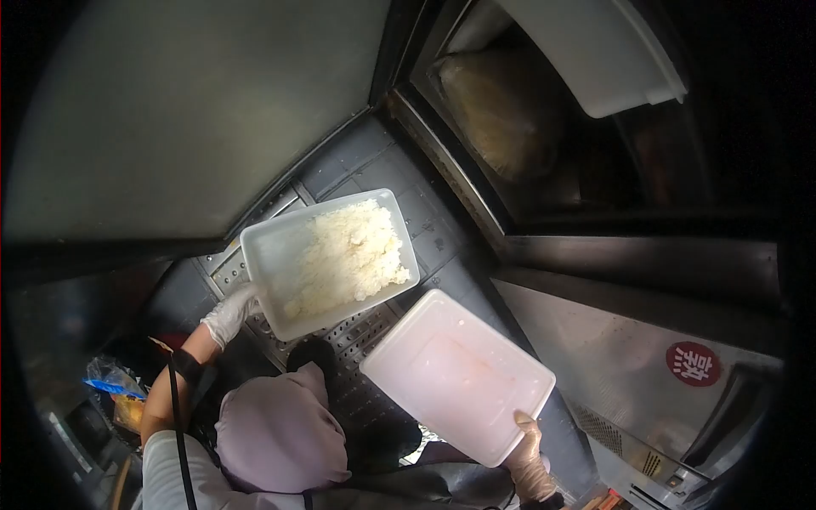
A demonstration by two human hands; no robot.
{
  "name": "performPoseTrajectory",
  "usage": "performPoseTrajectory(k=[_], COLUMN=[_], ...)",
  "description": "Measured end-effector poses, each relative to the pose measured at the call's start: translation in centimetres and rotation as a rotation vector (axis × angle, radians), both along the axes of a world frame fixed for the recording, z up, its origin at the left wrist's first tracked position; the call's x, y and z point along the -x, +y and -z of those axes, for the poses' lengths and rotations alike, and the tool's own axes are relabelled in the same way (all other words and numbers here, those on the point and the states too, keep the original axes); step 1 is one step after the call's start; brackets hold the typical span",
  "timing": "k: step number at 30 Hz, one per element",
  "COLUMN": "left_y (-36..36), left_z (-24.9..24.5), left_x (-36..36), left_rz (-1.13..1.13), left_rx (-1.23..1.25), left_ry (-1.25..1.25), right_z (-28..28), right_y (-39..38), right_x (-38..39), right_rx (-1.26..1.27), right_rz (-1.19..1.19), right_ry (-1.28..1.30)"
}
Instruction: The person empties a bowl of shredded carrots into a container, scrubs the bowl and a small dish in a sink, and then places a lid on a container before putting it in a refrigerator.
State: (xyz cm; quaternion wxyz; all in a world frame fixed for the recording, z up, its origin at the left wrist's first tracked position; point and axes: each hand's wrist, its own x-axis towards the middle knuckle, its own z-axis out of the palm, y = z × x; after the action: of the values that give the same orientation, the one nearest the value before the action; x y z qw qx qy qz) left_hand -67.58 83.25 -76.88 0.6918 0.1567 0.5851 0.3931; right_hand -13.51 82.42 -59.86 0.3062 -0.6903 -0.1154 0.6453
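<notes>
In the head view, my left hand (pixel 231 316) wears a white glove and is closed on the near left corner of a white rectangular tub (pixel 272 270). A loose heap of pale, grainy food (pixel 350 253), which looks like cooked rice, lies mostly toward the tub's right side. My right hand (pixel 529 459), in a thin clear glove, grips the near right corner of a pale pinkish rectangular lid (pixel 459 374). Its thumb lies on top, while the other fingers are largely hidden underneath. The lid is beside the tub, to its lower right.
An open cabinet (pixel 586 170) at upper right holds a bagged item (pixel 497 110) and a white bin (pixel 599 51). A large grey door panel (pixel 187 110) stands at left. Below are floor tiles (pixel 357 157) and a perforated metal grate (pixel 348 336). A lavender cap-like cloth (pixel 280 433) fills the near foreground.
</notes>
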Motion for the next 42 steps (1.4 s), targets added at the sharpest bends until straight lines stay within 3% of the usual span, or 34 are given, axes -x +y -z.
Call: performPoseTrajectory(k=[3,5,6,7,8,9,11,12,14,15,20,21,23,29,31,34,38,42], left_y=[1.7,4.0,5.2,6.6,7.6,8.3,9.5,10.0,11.2,11.7,16.4,17.5,20.0,28.4,30.8,34.0,34.9,30.4], left_z=[0.3,-4.2,-6.8,-9.6,-11.1,-11.5,-11.9,-12.7,-14.4,-14.7,-15.3,-15.6,-16.4,-18.4,-18.5,-18.3,-17.7,-18.3], left_x=[0.2,-0.3,-1.0,-2.0,-2.5,-2.4,-2.3,-3.2,-6.9,-8.1,-12.0,-12.4,-12.9,-13.4,-13.5,-13.5,-14.0,-14.5], left_rz=[-0.093,0.174,0.183,0.25,0.314,0.322,0.681,0.691,0.627,0.631,0.139,0.144,0.067,0.142,0.095,0.152,0.147,0.21], left_rx=[0.109,0.282,0.275,0.185,0.09,0.078,-0.102,-0.11,-0.399,-0.401,-0.454,-0.461,-0.477,-0.709,-0.703,-0.51,-0.442,-0.702], left_ry=[-0.071,0.337,0.339,0.517,0.695,0.698,0.304,0.31,-0.073,-0.07,-0.207,-0.212,-0.08,-0.184,-0.211,-0.19,-0.183,-0.087], right_z=[-2.4,-3.0,-3.1,-3.1,-2.7,-2.3,-1.3,-0.6,0.7,1.2,3.2,3.7,4.6,2.7,1.5,2.1,1.6,0.4], right_y=[1.4,2.3,3.0,3.8,4.7,5.8,7.9,8.6,9.9,10.6,12.8,13.1,13.5,18.2,20.7,22.5,23.3,24.7], right_x=[3.4,5.6,6.6,7.7,9.1,10.2,12.3,13.4,15.8,16.8,20.3,20.8,21.9,22.6,20.1,18.4,18.6,19.2], right_rx=[-0.053,-0.086,-0.113,-0.142,-0.207,-0.216,-0.194,-0.233,-0.304,-0.333,-0.483,-0.49,-0.616,-0.702,-0.713,-0.68,-0.587,-0.602], right_rz=[0.044,0.086,0.094,0.103,0.123,0.134,0.195,0.188,0.181,0.174,0.269,0.273,0.298,0.322,0.296,0.237,0.26,0.363], right_ry=[0.001,0.012,0.033,0.056,0.07,0.07,0.136,0.156,0.186,0.194,0.238,0.234,0.205,0.292,0.565,0.545,0.548,0.604])
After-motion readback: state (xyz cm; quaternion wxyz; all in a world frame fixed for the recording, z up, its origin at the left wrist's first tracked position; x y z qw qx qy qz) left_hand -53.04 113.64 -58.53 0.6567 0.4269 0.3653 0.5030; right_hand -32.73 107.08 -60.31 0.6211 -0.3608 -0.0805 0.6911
